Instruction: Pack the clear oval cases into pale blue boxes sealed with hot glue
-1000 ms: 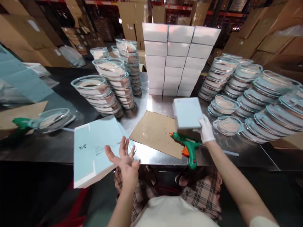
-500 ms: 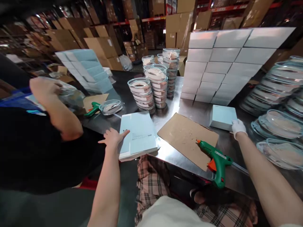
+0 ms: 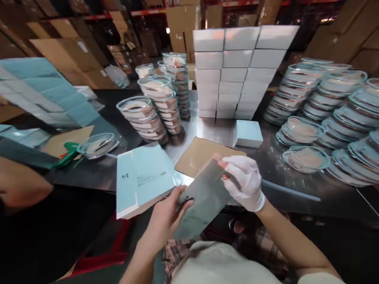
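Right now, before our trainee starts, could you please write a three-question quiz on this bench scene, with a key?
1. Which of the wearer's hands has the white glove on?
2. True or false: the small blue box stands on top of the stack of white boxes.
3. What does the left hand hold? a) a round clear dish; b) a flat grey-blue piece; c) a green glue gun.
Key: 1. The right hand. 2. False; it stands on the metal table. 3. b.
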A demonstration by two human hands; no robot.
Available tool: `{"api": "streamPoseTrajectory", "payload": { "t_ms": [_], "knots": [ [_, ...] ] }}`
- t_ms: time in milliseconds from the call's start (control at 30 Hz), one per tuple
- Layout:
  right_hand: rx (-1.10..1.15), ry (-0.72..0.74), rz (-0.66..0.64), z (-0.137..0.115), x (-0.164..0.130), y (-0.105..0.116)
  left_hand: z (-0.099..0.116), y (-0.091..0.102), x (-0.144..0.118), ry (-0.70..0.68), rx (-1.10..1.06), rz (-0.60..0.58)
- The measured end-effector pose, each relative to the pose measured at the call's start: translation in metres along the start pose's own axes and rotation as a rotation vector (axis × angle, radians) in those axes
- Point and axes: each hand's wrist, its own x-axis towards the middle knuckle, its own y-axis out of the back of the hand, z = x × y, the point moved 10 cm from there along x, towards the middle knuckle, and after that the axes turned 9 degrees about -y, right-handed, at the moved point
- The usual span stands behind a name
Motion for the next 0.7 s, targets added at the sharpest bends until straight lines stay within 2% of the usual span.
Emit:
{"api": "streamPoseTrajectory", "payload": {
  "t_ms": [67,133,167,233,300,367,500,567,600,633,667,700],
  "knots": [
    [0.044,-0.114,-0.053,0.004,-0.011,-0.005,0.002,-0.026,-0.005,-0.05,-0.044,-0.118],
    [0.148,-0.299,-0.186,0.027,-0.028,-0.014,-0.007,-0.035,-0.011,-0.068,-0.046,-0.181],
    [0.221,-0.412,-0.311,0.041,-0.04,-0.024,-0.013,-0.036,-0.014,-0.069,-0.043,-0.211],
    [0.426,-0.618,-0.676,0.059,-0.077,-0.053,-0.024,-0.036,-0.018,-0.079,-0.06,-0.269],
    [0.678,-0.746,-1.031,0.053,-0.121,-0.076,-0.031,-0.041,-0.022,-0.117,-0.113,-0.321],
    [0.897,-0.804,-1.227,0.038,-0.156,-0.09,-0.035,-0.057,-0.03,-0.181,-0.134,-0.393],
    [1.131,-0.927,-1.259,0.016,-0.211,-0.121,-0.05,-0.121,-0.063,-0.294,0.131,-0.539],
    [1.22,-0.98,-1.228,0.009,-0.231,-0.131,-0.06,-0.156,-0.089,-0.288,0.251,-0.687],
    [1.257,-0.981,-1.225,0.006,-0.238,-0.132,-0.065,-0.166,-0.101,-0.269,0.271,-0.759],
    [1.273,-0.959,-1.224,0.005,-0.243,-0.13,-0.068,-0.169,-0.11,-0.242,0.264,-0.801],
    [1.256,-0.927,-1.2,0.009,-0.245,-0.124,-0.069,-0.164,-0.114,-0.208,0.233,-0.794],
    [1.205,-0.904,-1.128,0.018,-0.244,-0.115,-0.07,-0.15,-0.111,-0.161,0.188,-0.728]
  ]
}}
